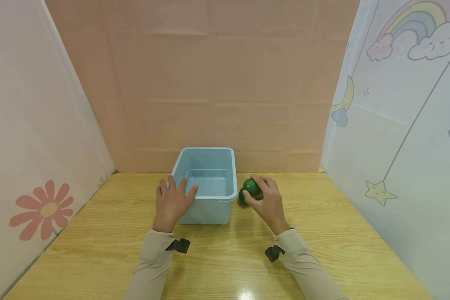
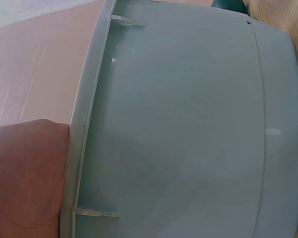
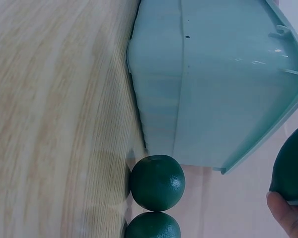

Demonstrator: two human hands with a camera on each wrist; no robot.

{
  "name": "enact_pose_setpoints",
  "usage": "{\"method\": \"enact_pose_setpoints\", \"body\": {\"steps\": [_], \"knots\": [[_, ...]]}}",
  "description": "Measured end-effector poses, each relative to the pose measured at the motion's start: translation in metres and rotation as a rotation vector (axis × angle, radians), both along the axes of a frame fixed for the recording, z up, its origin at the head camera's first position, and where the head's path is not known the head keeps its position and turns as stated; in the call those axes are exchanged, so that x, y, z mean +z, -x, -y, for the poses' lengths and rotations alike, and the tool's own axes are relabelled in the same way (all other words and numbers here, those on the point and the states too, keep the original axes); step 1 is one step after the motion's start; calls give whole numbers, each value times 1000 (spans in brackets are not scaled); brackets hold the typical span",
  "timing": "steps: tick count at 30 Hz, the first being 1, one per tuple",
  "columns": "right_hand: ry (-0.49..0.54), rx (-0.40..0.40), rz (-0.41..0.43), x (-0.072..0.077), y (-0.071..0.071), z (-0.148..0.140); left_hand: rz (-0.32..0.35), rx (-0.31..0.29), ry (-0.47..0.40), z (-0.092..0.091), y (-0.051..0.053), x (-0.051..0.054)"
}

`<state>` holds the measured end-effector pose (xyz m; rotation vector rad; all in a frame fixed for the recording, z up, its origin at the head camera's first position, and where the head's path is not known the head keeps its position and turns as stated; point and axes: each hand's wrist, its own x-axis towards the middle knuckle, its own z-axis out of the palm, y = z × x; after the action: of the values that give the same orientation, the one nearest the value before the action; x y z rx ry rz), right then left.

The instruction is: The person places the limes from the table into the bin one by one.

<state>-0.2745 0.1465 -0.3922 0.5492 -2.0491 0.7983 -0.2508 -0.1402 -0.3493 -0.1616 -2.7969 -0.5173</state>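
Work is appearing early-stage: just right of centre frame, the right hand [image 1: 267, 203] is gripping one fruit [image 1: 252, 187] above the bench [image 1: 322, 237], two others [image 3: 157, 183] are resting near the bin [image 1: 206, 211], none is showing inside, and the left hand [image 1: 172, 205] is lying at its near-left edge, fingers spread.

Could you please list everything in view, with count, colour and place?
Table: one, yellowish wood grain, foreground
Bin: one, pale blue, on the table
Round objects: three visible, green, one held, two beside the bin
Backdrop: one, pinkish tan, behind the table
Side sheets: two, whitish with prints, left and right
Wrist devices: two, black, one per wrist
Sleeves: two, beige, foreground
Left hand: one, bare, at the bin's near left corner
Right hand: one, bare, gripping a round object
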Motion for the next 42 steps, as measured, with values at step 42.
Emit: {"method": "enact_pose_setpoints", "body": {"steps": [42], "knots": [[-18,32,-92,3,-1,1,-34,11,22,-2,-5,3]]}}
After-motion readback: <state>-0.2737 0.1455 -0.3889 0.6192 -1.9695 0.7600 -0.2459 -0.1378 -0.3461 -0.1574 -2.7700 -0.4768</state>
